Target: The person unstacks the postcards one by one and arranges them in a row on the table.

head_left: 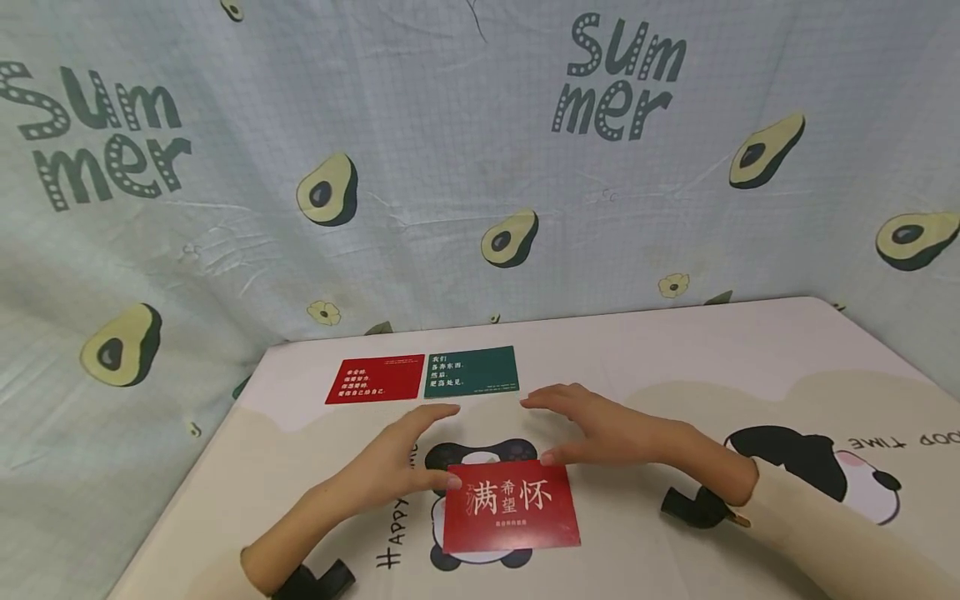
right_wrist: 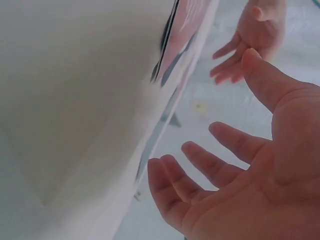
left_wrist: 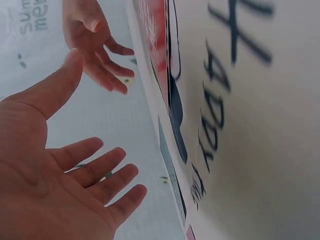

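Note:
A red card (head_left: 513, 533) with white Chinese characters lies on the table over a printed panda. My left hand (head_left: 393, 458) is held over its left side, fingers spread and relaxed, with nothing in the grasp. On the other side my right hand (head_left: 603, 429) hovers with fingers loosely bent and thumb apart, also holding nothing. In the head view both thumb tips overlap the card's far corners. Each wrist view shows the two palms facing each other above the tabletop, the left palm (left_wrist: 55, 185) and the right palm (right_wrist: 250, 195) bare.
Toward the back left of the table (head_left: 637, 358) lie a second red card (head_left: 378, 379) and a green card (head_left: 472, 372), side by side. Behind the table hangs a pale cloth (head_left: 420, 100) printed with avocados and lettering. Each wrist wears a black camera.

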Tool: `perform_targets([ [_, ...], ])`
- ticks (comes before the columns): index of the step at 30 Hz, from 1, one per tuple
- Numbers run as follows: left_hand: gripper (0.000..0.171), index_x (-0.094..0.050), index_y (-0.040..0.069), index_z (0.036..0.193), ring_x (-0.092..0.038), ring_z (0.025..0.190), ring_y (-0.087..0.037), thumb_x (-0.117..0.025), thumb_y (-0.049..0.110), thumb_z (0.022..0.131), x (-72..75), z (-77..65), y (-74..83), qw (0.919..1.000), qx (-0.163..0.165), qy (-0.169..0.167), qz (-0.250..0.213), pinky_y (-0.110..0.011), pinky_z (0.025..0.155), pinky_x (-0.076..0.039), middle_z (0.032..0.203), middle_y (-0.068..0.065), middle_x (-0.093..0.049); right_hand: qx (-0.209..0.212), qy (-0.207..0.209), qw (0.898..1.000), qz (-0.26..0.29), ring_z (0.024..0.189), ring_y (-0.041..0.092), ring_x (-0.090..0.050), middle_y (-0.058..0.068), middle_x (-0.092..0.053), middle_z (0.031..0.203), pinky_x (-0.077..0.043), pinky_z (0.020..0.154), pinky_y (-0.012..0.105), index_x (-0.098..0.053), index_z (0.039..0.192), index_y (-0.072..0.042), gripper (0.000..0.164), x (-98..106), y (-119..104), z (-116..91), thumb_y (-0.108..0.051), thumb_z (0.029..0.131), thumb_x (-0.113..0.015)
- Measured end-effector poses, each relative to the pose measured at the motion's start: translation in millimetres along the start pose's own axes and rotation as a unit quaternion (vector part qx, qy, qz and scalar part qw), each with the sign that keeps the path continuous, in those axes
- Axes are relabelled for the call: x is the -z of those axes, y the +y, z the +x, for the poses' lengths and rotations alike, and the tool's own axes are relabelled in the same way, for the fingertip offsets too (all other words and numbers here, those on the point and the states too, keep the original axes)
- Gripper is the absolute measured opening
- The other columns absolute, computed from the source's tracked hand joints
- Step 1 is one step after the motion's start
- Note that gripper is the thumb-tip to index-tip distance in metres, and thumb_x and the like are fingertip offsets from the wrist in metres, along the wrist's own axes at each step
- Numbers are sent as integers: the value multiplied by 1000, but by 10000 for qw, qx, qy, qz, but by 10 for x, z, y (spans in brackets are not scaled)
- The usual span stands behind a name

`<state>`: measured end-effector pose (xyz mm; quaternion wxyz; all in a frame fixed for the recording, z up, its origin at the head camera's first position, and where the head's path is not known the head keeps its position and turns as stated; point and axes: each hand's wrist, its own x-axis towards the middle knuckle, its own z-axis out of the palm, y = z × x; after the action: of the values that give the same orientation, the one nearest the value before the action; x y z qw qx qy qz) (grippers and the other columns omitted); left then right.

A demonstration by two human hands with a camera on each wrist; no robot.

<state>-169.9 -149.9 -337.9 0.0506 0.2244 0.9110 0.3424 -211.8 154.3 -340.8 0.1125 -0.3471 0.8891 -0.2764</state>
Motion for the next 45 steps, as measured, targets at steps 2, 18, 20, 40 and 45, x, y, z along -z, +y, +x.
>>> perform_targets([
  [2,83,-44,13,142,-40,128,-31,-83,33,72,-34,-48,37,9999,13,-117,-90,-56,94,-44,140,-7,-46,-2,-58,10000,72,131,21,-33,-4,-39,143,-50,89,39,-44,142,-22,71,-20,-30,-62,-46,81,-72],
  [18,84,-43,11,141,-41,126,-30,-84,28,71,-196,-180,113,9969,-113,-707,-337,-37,79,-55,137,-7,-45,-55,-367,9990,245,131,15,-29,-10,-35,144,-51,86,29,-42,144,-25,76,-133,-145,-276,-49,78,-74],
  [20,84,-43,12,141,-40,127,-30,-84,28,71,-200,-174,93,9961,-43,-775,-410,-37,80,-55,138,-6,-45,-99,-402,9987,298,131,16,-29,-9,-35,144,-51,86,28,-42,143,-25,77,-147,-148,-288,-48,77,-75],
  [40,86,-41,13,143,-36,130,-30,-84,30,71,-270,-189,31,9948,-42,-1001,-197,-36,83,-54,142,-8,-40,120,-552,9940,-933,128,19,-32,-5,-41,140,-53,81,31,-44,142,-27,85,-271,-244,-342,-49,69,-81],
  [45,87,-41,13,143,-33,132,-31,-85,29,70,-271,-207,55,9947,-13,-1016,-127,-37,82,-55,144,-9,-39,87,-592,9940,-919,127,18,-33,-7,-42,138,-53,81,30,-45,142,-28,83,-270,-287,-351,-48,70,-81],
])
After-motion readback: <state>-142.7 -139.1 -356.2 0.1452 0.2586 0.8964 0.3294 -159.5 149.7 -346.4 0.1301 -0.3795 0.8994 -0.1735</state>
